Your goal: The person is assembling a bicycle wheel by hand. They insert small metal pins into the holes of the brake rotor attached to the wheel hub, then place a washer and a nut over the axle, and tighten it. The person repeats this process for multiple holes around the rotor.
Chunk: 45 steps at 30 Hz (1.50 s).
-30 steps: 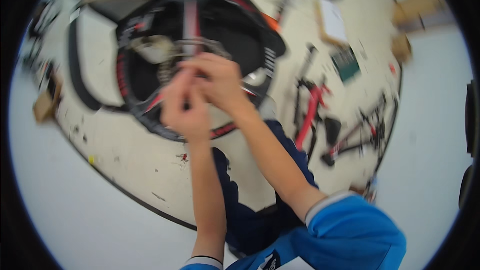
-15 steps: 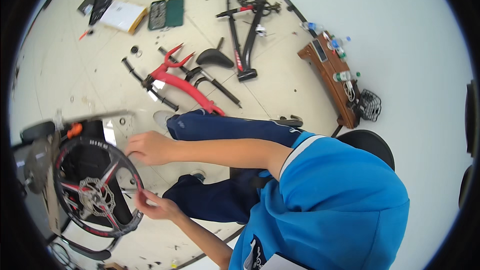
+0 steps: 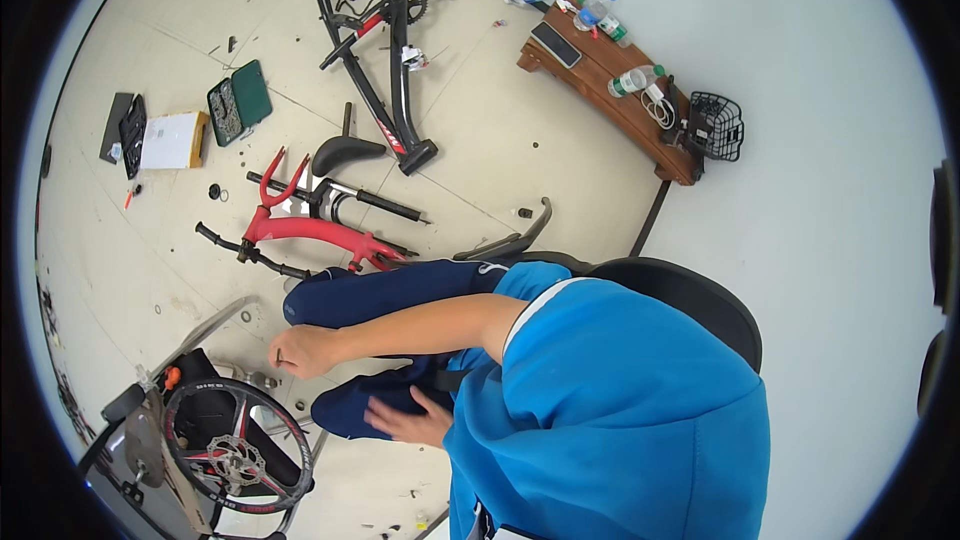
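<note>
A small bicycle wheel (image 3: 301, 445) with a black rim and red-marked spokes rests tilted on a black support at the lower left. The brake disc (image 3: 237, 462) at its hub faces up. My right hand (image 3: 305, 350) is closed, up and to the right of the wheel and apart from it. Something small and dark shows at its fingers, too little of it to name. Over my navy trouser leg (image 3: 340, 405), my left hand (image 3: 412, 420) has its fingers spread and holds nothing; it is slightly blurred.
A red bicycle frame (image 3: 320, 230), a saddle (image 3: 345, 153) and a black bicycle frame (image 3: 375, 105) lie on the floor. Beyond are an open green case (image 3: 250, 90) and a white box (image 3: 172, 142). A wooden bench (image 3: 610, 90) at the right carries bottles and a phone.
Both hands have come off the wheel. My left hand has drawn back from the rim to over my leg and opened. My whole view has shifted.
</note>
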Each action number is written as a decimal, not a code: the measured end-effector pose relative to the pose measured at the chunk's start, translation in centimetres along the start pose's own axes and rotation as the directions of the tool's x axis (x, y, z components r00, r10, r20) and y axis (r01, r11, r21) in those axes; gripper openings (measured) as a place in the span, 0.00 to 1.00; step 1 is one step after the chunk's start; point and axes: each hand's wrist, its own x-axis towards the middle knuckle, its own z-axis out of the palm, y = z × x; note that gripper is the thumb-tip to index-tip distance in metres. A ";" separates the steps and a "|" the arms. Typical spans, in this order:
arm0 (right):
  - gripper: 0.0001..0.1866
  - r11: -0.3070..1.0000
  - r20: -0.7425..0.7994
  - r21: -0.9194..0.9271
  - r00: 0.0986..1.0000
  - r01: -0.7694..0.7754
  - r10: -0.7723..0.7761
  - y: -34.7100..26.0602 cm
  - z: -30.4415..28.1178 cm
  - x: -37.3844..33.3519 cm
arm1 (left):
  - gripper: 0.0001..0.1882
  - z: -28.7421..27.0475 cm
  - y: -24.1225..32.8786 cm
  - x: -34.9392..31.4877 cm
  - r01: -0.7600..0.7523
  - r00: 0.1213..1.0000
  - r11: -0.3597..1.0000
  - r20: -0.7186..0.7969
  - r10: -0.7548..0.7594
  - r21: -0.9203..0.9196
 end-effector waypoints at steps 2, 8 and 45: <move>0.05 0.998 -0.037 0.019 0.998 0.059 -0.058 0.8 1.9 0.1 | 0.21 -0.7 1.5 0.8 -0.153 0.983 0.959 0.136 0.122 0.240; 0.07 0.991 0.181 -0.127 0.982 -0.039 0.061 0.2 0.6 -0.7 | 0.20 1.2 -5.6 2.3 -0.414 0.897 0.869 0.041 0.440 -0.271; 0.15 0.992 0.651 -0.043 0.750 -0.118 0.117 -2.1 30.6 16.6 | 0.05 -10.6 -24.9 35.4 -0.267 0.527 0.568 -0.611 -0.591 -0.779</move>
